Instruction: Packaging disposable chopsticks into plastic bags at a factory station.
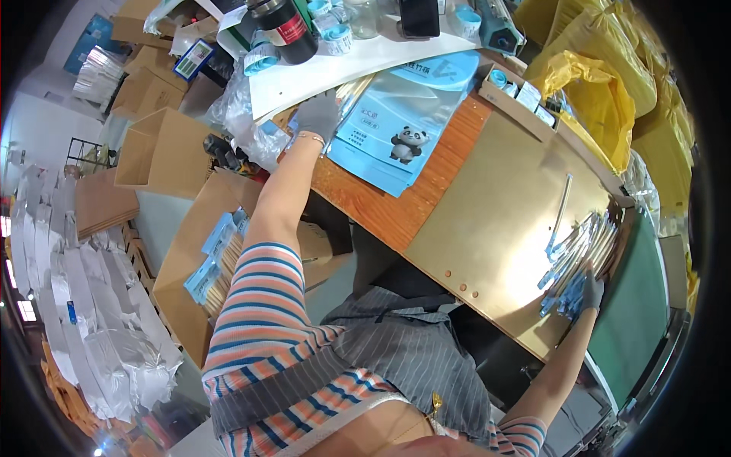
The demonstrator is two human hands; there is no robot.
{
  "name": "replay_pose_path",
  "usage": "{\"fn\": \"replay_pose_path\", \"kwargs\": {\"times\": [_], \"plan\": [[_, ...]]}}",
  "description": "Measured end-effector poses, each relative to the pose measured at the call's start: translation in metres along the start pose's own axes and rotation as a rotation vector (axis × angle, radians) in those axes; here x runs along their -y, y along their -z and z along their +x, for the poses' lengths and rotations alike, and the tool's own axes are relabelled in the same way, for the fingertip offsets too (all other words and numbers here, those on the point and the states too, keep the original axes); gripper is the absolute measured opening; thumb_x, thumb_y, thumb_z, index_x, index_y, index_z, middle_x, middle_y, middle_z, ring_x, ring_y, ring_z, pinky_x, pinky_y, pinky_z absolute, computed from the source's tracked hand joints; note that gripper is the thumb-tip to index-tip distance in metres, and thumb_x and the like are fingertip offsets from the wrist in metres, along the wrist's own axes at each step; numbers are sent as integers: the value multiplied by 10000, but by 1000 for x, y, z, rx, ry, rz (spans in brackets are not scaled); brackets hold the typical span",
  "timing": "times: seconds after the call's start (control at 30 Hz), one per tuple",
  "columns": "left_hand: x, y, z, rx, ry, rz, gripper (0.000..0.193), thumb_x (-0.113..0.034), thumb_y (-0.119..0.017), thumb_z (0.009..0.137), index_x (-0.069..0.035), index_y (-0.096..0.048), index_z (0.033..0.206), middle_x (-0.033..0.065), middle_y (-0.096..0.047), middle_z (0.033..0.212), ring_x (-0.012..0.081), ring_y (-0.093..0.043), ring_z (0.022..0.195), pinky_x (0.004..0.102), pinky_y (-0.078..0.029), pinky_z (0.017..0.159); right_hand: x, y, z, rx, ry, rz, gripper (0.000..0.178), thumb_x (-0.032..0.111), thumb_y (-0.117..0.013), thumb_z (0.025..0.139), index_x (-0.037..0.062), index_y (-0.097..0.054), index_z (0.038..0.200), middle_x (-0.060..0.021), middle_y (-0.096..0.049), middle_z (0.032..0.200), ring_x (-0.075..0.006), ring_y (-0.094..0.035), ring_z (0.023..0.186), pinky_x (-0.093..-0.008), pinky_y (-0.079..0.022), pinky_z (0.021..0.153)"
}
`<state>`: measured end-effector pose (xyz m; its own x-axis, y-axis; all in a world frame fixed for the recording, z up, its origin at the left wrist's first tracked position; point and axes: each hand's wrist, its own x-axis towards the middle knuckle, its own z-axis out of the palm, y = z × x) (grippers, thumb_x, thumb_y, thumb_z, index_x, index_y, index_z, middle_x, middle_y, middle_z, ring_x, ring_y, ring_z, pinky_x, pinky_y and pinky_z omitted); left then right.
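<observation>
My left hand (318, 116), in a grey glove, is at the edge of the white shelf, beside a few pale bamboo chopsticks (352, 93). Its fingers are partly hidden, so their grip does not show. To its right lies a stack of blue, partly clear plastic bags (381, 145) printed with a panda. Far to the right, my right hand (592, 292), also gloved, is closed at the near side of a loose heap of wrapped chopsticks (576, 255) with blue ends. One wrapped pair (561, 209) lies apart, just left of the heap.
On the white shelf (335, 72) stand a black flask (283, 30), label rolls (337, 39) and a phone (419, 18). A narrow carton (518, 103) and a yellow bag (590, 99) border the table. An open carton (179, 293) left of me holds packed chopsticks (217, 263).
</observation>
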<state>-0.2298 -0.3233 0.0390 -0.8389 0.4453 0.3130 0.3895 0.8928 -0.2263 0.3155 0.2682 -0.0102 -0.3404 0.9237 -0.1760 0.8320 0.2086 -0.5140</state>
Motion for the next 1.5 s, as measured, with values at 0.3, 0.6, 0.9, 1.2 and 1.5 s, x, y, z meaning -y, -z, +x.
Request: {"fn": "replay_pose_path", "kwargs": {"times": [0.3, 0.6, 0.9, 1.2, 1.5], "plan": [[-49, 50, -27, -24, -45, -344, 292, -317, -456, 943, -46, -560, 978, 135, -638, 726, 279, -642, 619, 420, -489, 565, -28, 5, 17, 129, -60, 44, 1040, 636, -633, 748, -107, -289, 1389, -288, -441, 1357, -361, -429, 1272, -357, -343, 1038], [-344, 131, -93, 730, -308, -1227, 453, -414, -480, 948, 26, -584, 922, 200, -633, 930, 362, -543, 1030, 368, -452, 865, 79, 0, -35, -61, -89, -28, 932, 686, -706, 609, -70, -546, 1130, -257, -619, 1088, -386, -616, 1001, -436, -485, 842], [-443, 146, -78, 1181, 187, -1675, 626, -510, -676, 807, 83, -636, 1001, 93, -652, 937, 140, -589, 839, 274, -468, 732, 170, -68, -110, 235, -30, 867, 558, 363, -729, 772, -61, -576, 1101, -123, -663, 943, -180, -635, 830, -294, -504, 734], [-359, 221, -68, 843, -562, -2041, 626, -149, -833, 662, -33, -545, 1206, 63, -579, 1196, 150, -544, 1078, 308, -450, 936, 221, 13, -158, 442, 532, 1335, 601, 155, -718, 778, -23, -439, 1279, -106, -586, 1116, -185, -567, 1023, -318, -466, 887], [-336, 204, -92, 708, -738, -1916, 676, -209, -816, 650, -69, -514, 1239, 50, -594, 1157, 184, -536, 1113, 351, -430, 992, 234, 3, -196, 381, 696, 1227, 802, 88, -805, 691, 11, -380, 1366, -100, -520, 1191, -145, -574, 969, -266, -508, 731]]}}
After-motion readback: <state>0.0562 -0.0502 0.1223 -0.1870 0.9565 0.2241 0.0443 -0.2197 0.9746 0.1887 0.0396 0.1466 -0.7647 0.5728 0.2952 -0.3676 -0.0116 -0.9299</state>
